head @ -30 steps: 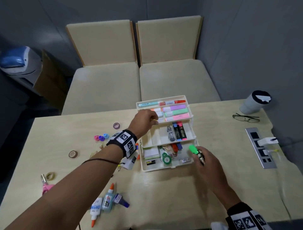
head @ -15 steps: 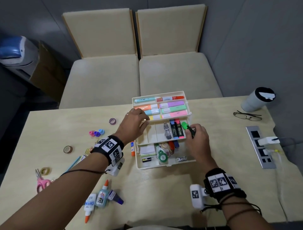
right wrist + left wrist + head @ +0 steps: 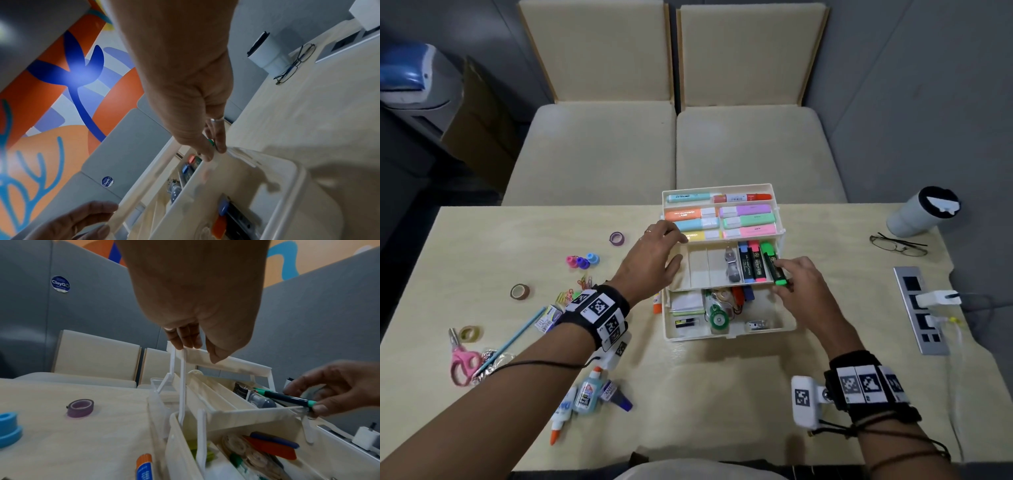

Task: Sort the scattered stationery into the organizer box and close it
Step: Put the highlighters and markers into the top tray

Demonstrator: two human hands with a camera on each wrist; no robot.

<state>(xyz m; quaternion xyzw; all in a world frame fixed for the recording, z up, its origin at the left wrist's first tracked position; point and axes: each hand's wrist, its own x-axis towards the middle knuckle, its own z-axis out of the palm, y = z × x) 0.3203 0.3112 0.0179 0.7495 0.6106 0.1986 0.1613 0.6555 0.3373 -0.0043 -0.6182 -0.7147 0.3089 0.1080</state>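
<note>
The white organizer box (image 3: pixel 732 334) stands open in three tiers at the table's middle. Pastel highlighters fill its top tray (image 3: pixel 722 219). My right hand (image 3: pixel 781 274) pinches the near end of a green highlighter (image 3: pixel 773 264), which lies slanted at the right end of the middle tray beside a pink and a blue marker. The left wrist view shows the same highlighter (image 3: pixel 287 398) between thumb and finger over the tray's front wall. My left hand (image 3: pixel 673 250) grips the left end of the top tray, its fingers (image 3: pixel 185 340) curled over that corner.
Left of the box lie a purple tape roll (image 3: pixel 616 238), coloured caps (image 3: pixel 582 261), brown tape (image 3: pixel 519 292), pink scissors (image 3: pixel 461 359), glue bottles (image 3: pixel 585 397) and an orange glue stick (image 3: pixel 656 305). A tumbler (image 3: pixel 917 212), glasses (image 3: pixel 897 245) and a power strip (image 3: pixel 921 308) are at the right.
My right hand has carried the green highlighter from the box's front right corner up to the middle tray, beside the pink marker. The left hand has stayed at the trays' left end.
</note>
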